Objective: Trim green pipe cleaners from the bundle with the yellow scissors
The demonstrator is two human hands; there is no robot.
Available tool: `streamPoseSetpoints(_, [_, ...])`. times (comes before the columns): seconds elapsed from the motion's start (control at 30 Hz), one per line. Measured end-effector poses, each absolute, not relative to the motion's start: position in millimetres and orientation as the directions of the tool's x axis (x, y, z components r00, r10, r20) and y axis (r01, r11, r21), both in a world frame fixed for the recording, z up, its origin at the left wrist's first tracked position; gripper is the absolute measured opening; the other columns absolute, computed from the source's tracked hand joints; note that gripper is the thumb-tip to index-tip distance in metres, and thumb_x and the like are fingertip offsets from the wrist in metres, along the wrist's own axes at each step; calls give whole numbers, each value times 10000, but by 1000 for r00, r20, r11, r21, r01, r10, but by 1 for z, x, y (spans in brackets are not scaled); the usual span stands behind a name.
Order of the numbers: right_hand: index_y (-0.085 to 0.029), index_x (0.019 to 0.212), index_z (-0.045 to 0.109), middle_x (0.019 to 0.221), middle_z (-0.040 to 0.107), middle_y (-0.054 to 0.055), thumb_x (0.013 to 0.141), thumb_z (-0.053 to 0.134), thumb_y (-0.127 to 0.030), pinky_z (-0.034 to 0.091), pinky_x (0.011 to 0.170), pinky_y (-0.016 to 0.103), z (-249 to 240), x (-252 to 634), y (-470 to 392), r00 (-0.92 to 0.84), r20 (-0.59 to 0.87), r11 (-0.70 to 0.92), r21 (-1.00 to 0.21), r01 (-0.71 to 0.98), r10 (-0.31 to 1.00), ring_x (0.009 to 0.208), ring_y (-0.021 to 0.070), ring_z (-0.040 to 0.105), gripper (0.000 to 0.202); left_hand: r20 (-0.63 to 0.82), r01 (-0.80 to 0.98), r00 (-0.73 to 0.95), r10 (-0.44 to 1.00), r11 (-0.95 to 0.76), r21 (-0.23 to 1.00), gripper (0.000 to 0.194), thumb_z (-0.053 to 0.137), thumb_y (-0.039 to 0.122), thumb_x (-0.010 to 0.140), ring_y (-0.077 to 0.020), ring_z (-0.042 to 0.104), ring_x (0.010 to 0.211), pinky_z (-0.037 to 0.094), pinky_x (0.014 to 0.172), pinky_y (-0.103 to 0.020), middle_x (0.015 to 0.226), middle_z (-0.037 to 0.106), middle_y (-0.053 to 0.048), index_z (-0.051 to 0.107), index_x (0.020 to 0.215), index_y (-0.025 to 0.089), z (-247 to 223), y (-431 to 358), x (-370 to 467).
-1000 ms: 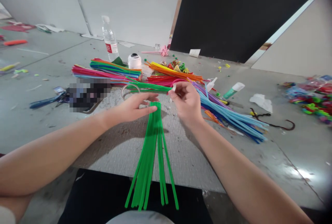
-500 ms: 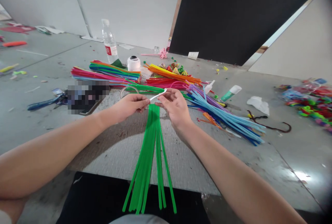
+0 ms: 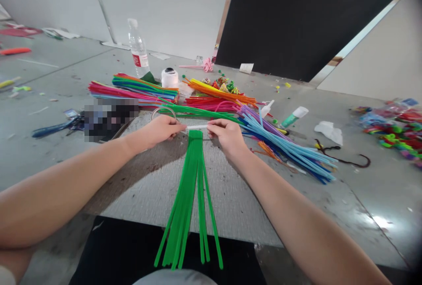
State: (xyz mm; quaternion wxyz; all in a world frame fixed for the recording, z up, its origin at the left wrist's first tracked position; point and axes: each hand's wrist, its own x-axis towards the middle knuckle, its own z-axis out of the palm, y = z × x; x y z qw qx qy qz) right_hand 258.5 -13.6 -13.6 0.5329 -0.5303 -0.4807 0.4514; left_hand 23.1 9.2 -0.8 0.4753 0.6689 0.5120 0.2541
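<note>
A narrow white strip (image 3: 197, 127) is stretched level between my two hands. One end is pinched in the fingers of my left hand (image 3: 162, 128), the other in those of my right hand (image 3: 227, 133). Just below the strip lies a flat row of green pipe cleaners (image 3: 187, 179), even and close together at the far end and fanned out toward me, their near ends over the board's edge. A thin ring (image 3: 154, 111) shows partly behind my left hand. More green pipe cleaners (image 3: 198, 111) lie beyond the strip.
Bundles of coloured pipe cleaners (image 3: 283, 144) surround the grey board (image 3: 237, 206). Behind stand a water bottle (image 3: 137, 49) and a white spool (image 3: 169, 78). A glue stick (image 3: 294, 117) lies right, a blurred-out dark flat object (image 3: 110, 120) left. Craft scraps (image 3: 395, 131) lie far right.
The white strip was slanted with its right end raised; now it is level and pulled straight. My right hand has come down and its fingers have closed in on the strip's end.
</note>
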Motion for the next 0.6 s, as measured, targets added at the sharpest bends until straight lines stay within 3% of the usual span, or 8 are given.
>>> streamPoseSetpoints(0.2, [-192,754,719,583,644,-11,740,727,-219,338,419,234,-8,257,-14,136,-116,-135,-981,140,984,452,94,497,32,-161,676,267,950,-65,734,439,648,527,902,-124,427,497,316,532,-310,550,504,23,546,616,209,8,12,25])
streamPoseSetpoints(0.3, [-192,751,701,566,632,-18,739,687,-196,304,394,230,-7,255,-14,166,-153,-186,-961,206,974,420,97,492,19,-90,757,277,957,-160,633,475,634,538,897,-126,412,506,293,539,-317,526,469,23,530,571,209,8,14,27])
streamPoseSetpoints(0.4, [-186,721,696,538,619,-16,717,657,-165,305,389,230,-11,254,-13,192,-127,-178,-946,272,973,405,104,497,44,-19,776,316,949,-247,580,476,631,552,879,-134,431,537,281,551,-319,540,494,13,528,564,209,4,16,29])
streamPoseSetpoints(0.6, [-192,718,710,556,644,-4,722,637,-162,409,465,256,-18,252,-13,211,-41,-130,-893,430,977,436,133,553,79,-35,814,308,951,-245,526,439,624,562,851,-158,495,553,301,562,-327,563,570,-12,591,594,208,3,19,31])
